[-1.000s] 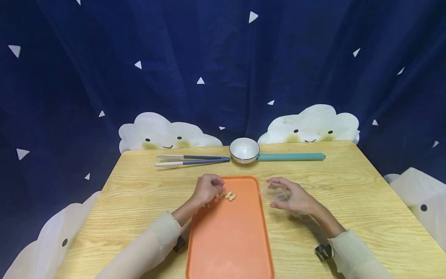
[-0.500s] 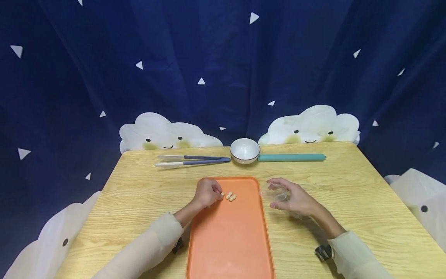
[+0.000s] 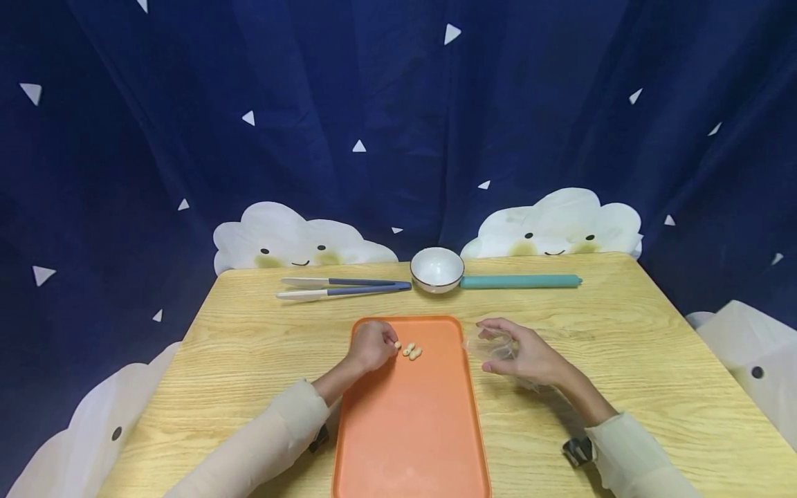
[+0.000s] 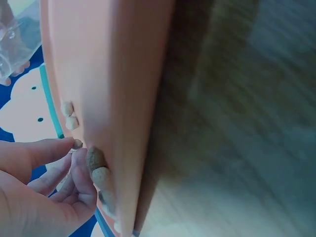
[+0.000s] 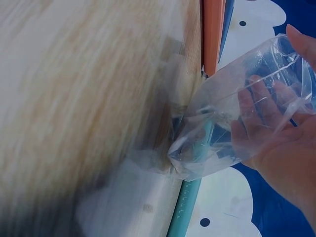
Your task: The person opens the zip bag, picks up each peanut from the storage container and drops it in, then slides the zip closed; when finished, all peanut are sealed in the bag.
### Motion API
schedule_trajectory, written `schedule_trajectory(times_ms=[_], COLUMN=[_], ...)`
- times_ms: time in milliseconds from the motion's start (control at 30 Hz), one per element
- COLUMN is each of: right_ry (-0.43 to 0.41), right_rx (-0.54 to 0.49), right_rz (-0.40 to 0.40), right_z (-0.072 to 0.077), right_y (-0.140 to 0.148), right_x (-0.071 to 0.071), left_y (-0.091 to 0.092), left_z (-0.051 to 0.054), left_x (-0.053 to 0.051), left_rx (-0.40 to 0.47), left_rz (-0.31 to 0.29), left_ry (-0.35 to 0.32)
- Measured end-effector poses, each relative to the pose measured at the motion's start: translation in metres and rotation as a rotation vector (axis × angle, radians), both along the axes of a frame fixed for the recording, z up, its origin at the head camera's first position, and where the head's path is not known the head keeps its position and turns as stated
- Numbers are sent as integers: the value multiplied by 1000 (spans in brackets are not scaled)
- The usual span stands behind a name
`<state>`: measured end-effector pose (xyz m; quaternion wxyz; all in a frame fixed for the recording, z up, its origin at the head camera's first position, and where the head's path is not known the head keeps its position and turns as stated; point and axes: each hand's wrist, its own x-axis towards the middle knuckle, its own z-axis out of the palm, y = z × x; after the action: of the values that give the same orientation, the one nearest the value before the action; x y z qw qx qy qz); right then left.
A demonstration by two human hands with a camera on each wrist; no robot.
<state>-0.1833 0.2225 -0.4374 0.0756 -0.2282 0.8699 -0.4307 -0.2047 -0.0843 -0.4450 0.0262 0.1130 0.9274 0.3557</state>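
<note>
My left hand [image 3: 371,346] is over the upper left of the orange tray [image 3: 411,429]. Its thumb and fingertips pinch a small peanut [image 4: 77,144], seen best in the left wrist view. More peanuts [image 3: 416,353] lie on the tray just right of those fingertips, and a few peanuts [image 4: 102,177] sit beneath the hand by the tray wall, hidden from the head view. Right of the tray, my right hand [image 3: 529,353] holds a clear plastic bag [image 5: 212,133] with thumb and fingers curved around its spread mouth. The bag's contents, if any, cannot be made out.
Along the table's back lie blue-and-white tongs [image 3: 349,286], a white bowl [image 3: 437,268] with a dark rim, and a teal rod-shaped sealed-looking stick [image 3: 519,281]. A dark blue curtain [image 3: 398,104] with white shapes hangs behind the wooden table [image 3: 249,366].
My left hand has lowered slightly onto the peanuts, and its fingertips have closed on one. The right hand and the bag have stayed in place.
</note>
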Motion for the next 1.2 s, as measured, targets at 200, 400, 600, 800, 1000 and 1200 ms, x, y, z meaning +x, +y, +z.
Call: schedule_trajectory(times_ms=[200,400,600,800,1000,1200], right_ry=[6,-11,-19,-13,-31,-47], right_rx=[-6,-9,-6,-15,-12,-26], right_rz=[1,-3,-7,-4,-1,4], right_z=[0,0,2,3,0,-2], right_y=[0,-1,-1,-1,-1,-1], right_x=[1,1,2,3,1,0], left_y=[-1,2,12,31,55,76], left_z=[8,15,26,40,46,48], left_x=[-3,-7,-6,-3,2,10], left_rx=[53,90,160,264,365,385], left_rz=[5,8,-47,-91,-115,-178], left_ry=[-6,-29,11,9,-78,-60])
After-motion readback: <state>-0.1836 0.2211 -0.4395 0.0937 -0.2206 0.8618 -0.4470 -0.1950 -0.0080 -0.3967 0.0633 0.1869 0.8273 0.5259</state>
